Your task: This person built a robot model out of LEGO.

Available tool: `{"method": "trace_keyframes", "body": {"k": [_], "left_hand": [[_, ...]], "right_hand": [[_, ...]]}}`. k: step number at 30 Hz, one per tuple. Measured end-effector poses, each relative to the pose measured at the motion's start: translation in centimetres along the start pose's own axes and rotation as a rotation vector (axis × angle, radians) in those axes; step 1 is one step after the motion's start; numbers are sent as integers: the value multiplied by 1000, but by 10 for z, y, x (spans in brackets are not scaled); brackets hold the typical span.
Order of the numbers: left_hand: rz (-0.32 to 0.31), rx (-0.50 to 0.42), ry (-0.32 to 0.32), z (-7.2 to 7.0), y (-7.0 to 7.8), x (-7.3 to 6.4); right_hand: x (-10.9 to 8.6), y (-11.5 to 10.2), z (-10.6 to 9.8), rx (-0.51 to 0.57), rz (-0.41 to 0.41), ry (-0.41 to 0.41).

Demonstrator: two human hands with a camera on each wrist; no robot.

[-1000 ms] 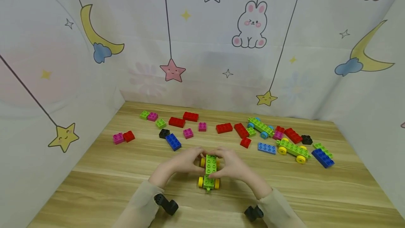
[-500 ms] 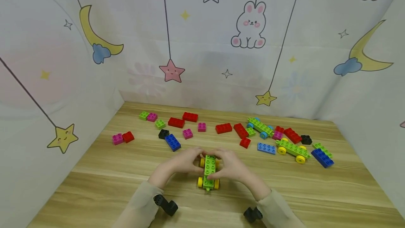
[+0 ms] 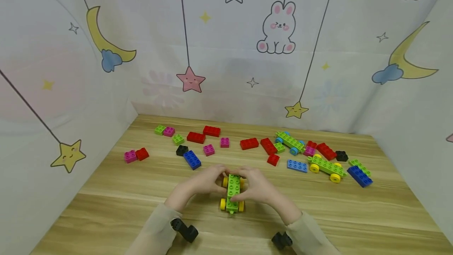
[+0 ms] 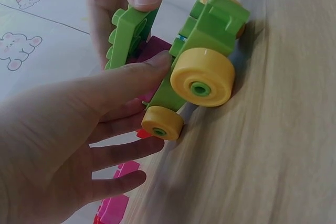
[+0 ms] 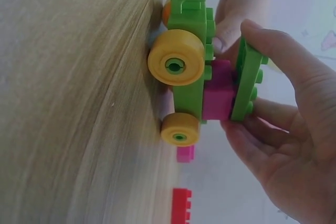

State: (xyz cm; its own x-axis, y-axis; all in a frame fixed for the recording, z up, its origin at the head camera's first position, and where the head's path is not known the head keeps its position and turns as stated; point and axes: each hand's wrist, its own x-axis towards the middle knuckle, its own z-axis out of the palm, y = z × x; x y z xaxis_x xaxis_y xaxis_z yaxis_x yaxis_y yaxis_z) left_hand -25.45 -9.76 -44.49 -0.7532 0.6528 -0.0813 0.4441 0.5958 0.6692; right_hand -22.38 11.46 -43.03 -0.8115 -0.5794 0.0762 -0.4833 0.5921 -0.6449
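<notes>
Here, we're pinching a green plate (image 5: pixel 247 85), right hand (image 3: pixel 256 186) half-curled, left hand (image 3: pixel 209 180) loosely holding a car (image 5: pixel 190 95) lying lengthwise away from us.

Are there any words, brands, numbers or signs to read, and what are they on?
None that I can read.
Wall cloth: only pictures, such as a rabbit and stars.
Toy car and loose bricks: no letters show; any tiny marks would be too small to read.

Head view: I can't see the magenta brick (image 5: pixel 218 98); the green plate (image 3: pixel 234 184) covers it. Right hand (image 3: pixel 255 186) part-hides the far right yellow wheel (image 3: pixel 242 183). Near edge crops both sleeves (image 3: pixel 152 229).
</notes>
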Motion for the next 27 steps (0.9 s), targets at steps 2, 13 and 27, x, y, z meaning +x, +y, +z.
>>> {"method": "trace_keyframes", "body": {"k": [2,13,27], "left_hand": [[-2,-1,3,0,0,0],[-10,-27,10,1,-1,1],[-41,-61,10,2,-1,1]], "right_hand": [[0,0,0,0,3,-1],[0,1,-1,-5,17,-17],[1,1,1,-19,5,-19]]}}
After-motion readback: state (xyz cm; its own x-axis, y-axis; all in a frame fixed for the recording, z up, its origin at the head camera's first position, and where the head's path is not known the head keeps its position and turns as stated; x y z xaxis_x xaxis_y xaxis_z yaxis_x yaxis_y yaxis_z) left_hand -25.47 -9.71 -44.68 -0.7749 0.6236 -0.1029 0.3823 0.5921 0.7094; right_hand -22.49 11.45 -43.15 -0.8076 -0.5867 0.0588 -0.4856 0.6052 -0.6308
